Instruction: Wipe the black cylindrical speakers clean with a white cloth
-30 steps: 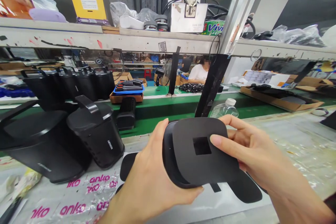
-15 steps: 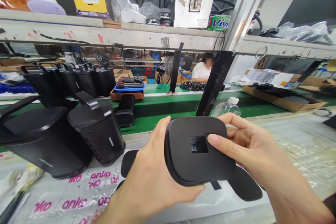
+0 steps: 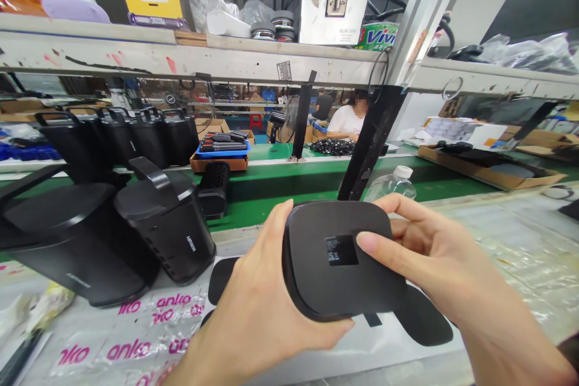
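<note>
A black portable speaker [image 3: 312,280] is held between my two hands, its flat rounded base turned toward me. A small dark label [image 3: 342,251] with fine pale print sits on that base. My left hand [image 3: 262,301] is wrapped round the speaker's left side, fingers above and thumb below. At the right, my right hand [image 3: 434,247] grips the speaker, with the thumb pressing on the label's right edge and the other fingers behind. Beneath lies a white sheet [image 3: 339,356] bearing black rounded pads [image 3: 427,319]. The speaker's far side is hidden.
Two black handled speakers, one nearer [image 3: 76,241] and one smaller [image 3: 167,223], stand at the left on printed plastic wrap [image 3: 104,332]. A clear bottle [image 3: 393,184] stands behind my right hand. Beyond run a green belt [image 3: 271,193] and a loaded shelf [image 3: 226,60]. Someone in white [image 3: 346,120] sits across.
The view has shifted very slightly. My thumb rests at the label's edge as before, and both hands keep their hold on the speaker.
</note>
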A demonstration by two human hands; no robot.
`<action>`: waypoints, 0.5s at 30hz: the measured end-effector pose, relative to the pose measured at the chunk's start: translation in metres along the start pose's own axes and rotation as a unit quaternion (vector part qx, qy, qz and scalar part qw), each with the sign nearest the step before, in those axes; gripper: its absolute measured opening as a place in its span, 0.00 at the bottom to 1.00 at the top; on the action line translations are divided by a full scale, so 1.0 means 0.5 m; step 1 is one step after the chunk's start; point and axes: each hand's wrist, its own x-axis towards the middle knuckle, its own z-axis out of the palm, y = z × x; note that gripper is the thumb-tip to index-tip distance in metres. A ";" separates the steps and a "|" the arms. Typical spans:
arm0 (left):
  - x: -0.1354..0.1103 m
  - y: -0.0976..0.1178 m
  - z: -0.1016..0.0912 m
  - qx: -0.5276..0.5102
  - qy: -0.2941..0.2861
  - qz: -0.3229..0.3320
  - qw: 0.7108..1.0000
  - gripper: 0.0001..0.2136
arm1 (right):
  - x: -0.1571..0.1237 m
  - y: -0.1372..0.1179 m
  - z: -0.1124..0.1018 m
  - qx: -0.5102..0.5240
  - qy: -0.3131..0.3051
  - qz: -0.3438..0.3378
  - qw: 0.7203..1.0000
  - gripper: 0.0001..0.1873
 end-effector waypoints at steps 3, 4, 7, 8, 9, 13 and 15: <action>-0.001 0.000 0.000 0.004 0.003 -0.007 1.000 0.52 | 0.001 0.000 0.001 0.002 0.000 0.002 1.000 0.16; -0.001 0.000 0.000 0.005 0.003 -0.008 1.000 0.52 | 0.001 0.000 0.001 0.002 0.000 0.002 1.000 0.16; -0.002 0.000 0.000 0.003 0.000 -0.008 1.000 0.52 | 0.001 0.000 0.002 -0.002 0.004 0.003 1.000 0.17; -0.002 0.000 0.000 0.002 0.000 -0.007 1.000 0.52 | 0.001 0.000 0.002 -0.005 0.007 0.005 1.000 0.17; -0.002 0.000 -0.001 0.001 0.000 -0.007 1.000 0.52 | 0.001 0.000 0.002 -0.007 0.010 0.007 1.000 0.17; -0.001 0.001 -0.004 -0.001 -0.009 -0.005 1.000 0.52 | 0.002 0.001 0.002 -0.013 0.008 0.005 1.000 0.18; -0.001 0.001 -0.006 0.000 -0.014 -0.001 1.000 0.52 | 0.001 0.001 0.002 -0.015 0.010 0.001 1.000 0.18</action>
